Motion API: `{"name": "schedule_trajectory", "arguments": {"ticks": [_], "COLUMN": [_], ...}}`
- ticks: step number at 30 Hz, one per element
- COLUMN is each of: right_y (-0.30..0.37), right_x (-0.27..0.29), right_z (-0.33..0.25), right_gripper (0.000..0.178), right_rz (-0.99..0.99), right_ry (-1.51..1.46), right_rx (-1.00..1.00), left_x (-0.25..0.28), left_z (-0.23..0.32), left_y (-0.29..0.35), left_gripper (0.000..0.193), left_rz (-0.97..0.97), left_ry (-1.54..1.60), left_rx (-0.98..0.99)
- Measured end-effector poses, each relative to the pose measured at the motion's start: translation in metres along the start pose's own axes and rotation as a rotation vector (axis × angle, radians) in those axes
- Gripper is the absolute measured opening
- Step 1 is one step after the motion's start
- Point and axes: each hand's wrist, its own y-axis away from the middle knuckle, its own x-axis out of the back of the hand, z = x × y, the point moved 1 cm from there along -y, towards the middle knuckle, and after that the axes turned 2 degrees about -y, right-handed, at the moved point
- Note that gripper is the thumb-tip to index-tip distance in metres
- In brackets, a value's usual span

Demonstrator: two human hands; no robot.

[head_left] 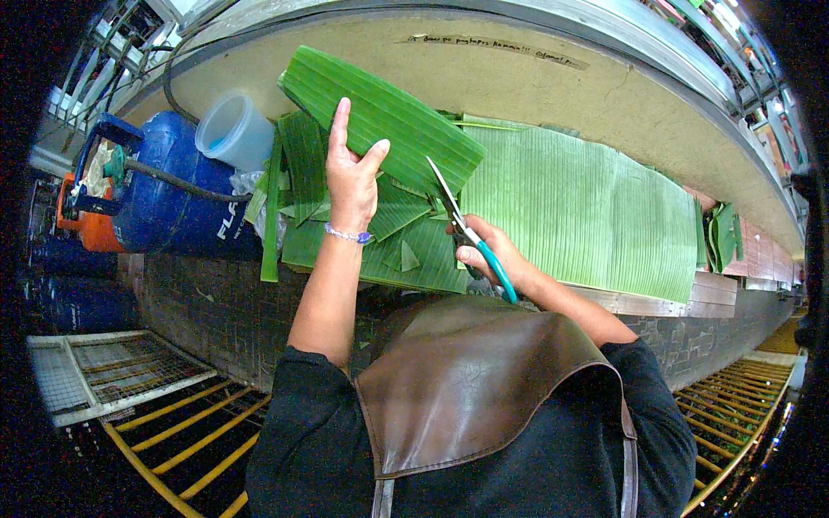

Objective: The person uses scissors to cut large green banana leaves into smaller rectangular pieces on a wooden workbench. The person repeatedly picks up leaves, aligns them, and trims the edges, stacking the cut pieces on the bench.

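Observation:
My left hand holds up a green banana-leaf piece, fingers behind it and thumb in front. My right hand grips scissors with teal handles; their blades are parted and point up at the lower right edge of that held leaf. Below both hands lie cut leaf strips and scraps on the ledge. A wide banana leaf is spread to the right of the scissors. A brown leather apron covers my chest.
A blue gas cylinder with a black hose lies at the left, an orange one behind it. A translucent plastic cup rests by the leaves. A curved beige wall rises behind the ledge. Yellow floor grating and a wire mesh panel sit below.

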Motion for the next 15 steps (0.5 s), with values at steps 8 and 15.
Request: {"name": "schedule_trajectory", "arguments": {"ticks": [8,15], "right_y": [0.008,0.032], "right_x": [0.001,0.020], "right_z": [-0.004,-0.002], "right_gripper": [0.069,0.085], "right_rz": [-0.011,-0.159], "right_ry": [0.023,0.077], "right_rx": [-0.145,-0.090], "left_x": [0.003,0.015], "left_z": [-0.001,0.004], "left_y": [0.001,0.000], "left_gripper": [0.078,0.077], "left_rz": [-0.016,-0.049], "left_ry": [0.026,0.100], "left_rx": [-0.006,0.079]}}
